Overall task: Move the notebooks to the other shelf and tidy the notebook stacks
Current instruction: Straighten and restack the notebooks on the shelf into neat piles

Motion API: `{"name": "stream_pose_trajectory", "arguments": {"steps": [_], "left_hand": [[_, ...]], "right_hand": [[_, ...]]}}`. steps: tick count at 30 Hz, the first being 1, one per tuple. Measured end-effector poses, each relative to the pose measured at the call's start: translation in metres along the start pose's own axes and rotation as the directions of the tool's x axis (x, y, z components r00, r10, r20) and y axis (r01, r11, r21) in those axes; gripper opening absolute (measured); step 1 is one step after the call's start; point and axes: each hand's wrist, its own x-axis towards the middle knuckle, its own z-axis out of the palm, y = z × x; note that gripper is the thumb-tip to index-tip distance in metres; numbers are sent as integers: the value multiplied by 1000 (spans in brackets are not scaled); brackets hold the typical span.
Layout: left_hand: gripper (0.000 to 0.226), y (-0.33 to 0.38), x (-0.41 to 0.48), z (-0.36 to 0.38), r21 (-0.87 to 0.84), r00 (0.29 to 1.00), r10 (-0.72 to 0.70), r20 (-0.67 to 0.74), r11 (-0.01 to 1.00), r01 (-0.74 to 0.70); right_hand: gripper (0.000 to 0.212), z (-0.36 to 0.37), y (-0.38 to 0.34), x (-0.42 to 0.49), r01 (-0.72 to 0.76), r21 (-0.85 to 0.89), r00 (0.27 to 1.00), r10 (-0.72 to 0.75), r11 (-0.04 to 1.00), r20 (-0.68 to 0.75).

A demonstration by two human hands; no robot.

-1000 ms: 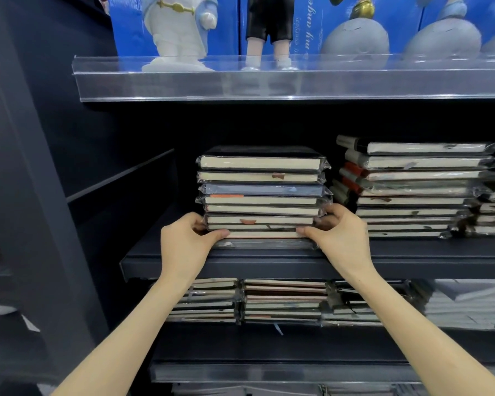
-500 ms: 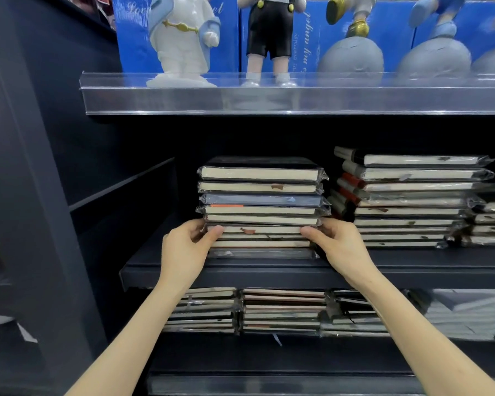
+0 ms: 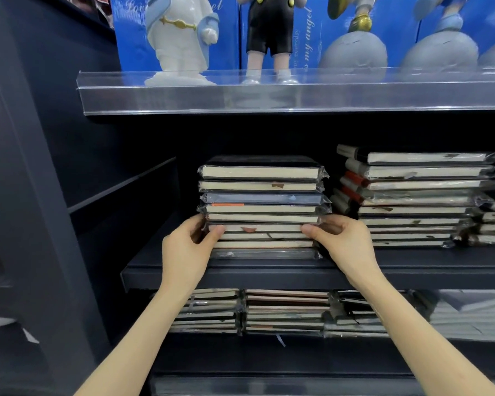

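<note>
Notebook stack (image 3: 262, 205) beside messier stack (image 3: 417, 195)

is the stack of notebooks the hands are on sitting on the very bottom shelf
No, the notebook stack between the left hand and right hand sits on the middle shelf, above another row of notebooks.

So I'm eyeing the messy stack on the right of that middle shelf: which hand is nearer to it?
Right. The right hand sits between both stacks, beside the messy stack; the left hand is across the held stack.
</note>
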Motion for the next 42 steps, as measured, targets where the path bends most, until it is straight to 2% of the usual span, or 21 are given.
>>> {"name": "stream_pose_trajectory", "arguments": {"steps": [2, 3, 6, 7, 11, 16, 21, 25, 28, 30, 31, 33, 35, 37, 42], "left_hand": [[39, 0, -1, 0, -34, 1000, -2, 18, 999, 3], [45, 0, -1, 0, -46, 1000, -6, 21, 999, 7], [46, 2, -3, 1, -75, 1000, -8, -14, 997, 7], [44, 4, -3, 2, -82, 1000, -6, -25, 997, 4], [40, 5, -5, 6, -93, 996, 1, -88, 996, -9], [35, 2, -4, 9, -117, 986, -3, -164, 993, -16], [26, 3, -5, 10, -136, 977, 15, -213, 990, -45], [30, 4, -7, 10, -150, 985, 43, -167, 986, -68], [39, 7, -9, 7, -188, 995, 3, -103, 982, -22], [45, 11, -5, 6, -218, 999, 2, -52, 976, -13], [48, 14, -1, 7, -221, 1000, 2, -21, 975, -6], [48, 18, 7, 10, -230, 999, -9, 38, 973, 17], [41, 20, 10, 13, -208, 999, 3, 51, 978, 8], [35, 20, 11, 15, -167, 999, 22, 28, 986, -17], [35, 13, 11, 18, -127, 997, 53, -53, 990, -60]], "right_hand": [[37, 2, -2, -5, 49, 10, 996, -48, 999, -69], [34, 3, -3, -7, 73, 20, 994, -71, 997, -77], [7, 7, -7, -7, 120, 33, 992, -118, 992, -46], [7, 8, -7, -6, 136, 40, 990, -134, 990, -49], [30, 9, -4, -3, 140, 38, 990, -139, 989, -23], [17, 7, -5, -4, 115, 69, 993, -112, 991, -45], [32, 6, 3, -1, 108, 70, 994, -107, 992, -15], [22, 6, -1, -1, 93, 43, 996, -93, 995, 8], [26, 4, -5, -5, 86, 6, 995, -86, 996, 54], [25, 3, -9, -7, 59, 36, 998, -60, 998, 24], [27, 3, -11, -7, 44, 74, 999, -44, 996, -1], [54, 3, -16, -1, 35, 140, 999, -33, 989, -18], [72, 6, -20, 7, 36, 162, 998, -43, 986, 44], [73, 14, -23, 12, 52, 155, 994, -66, 986, 85], [65, 26, -15, 12, 135, 149, 991, -134, 980, -19]]}}
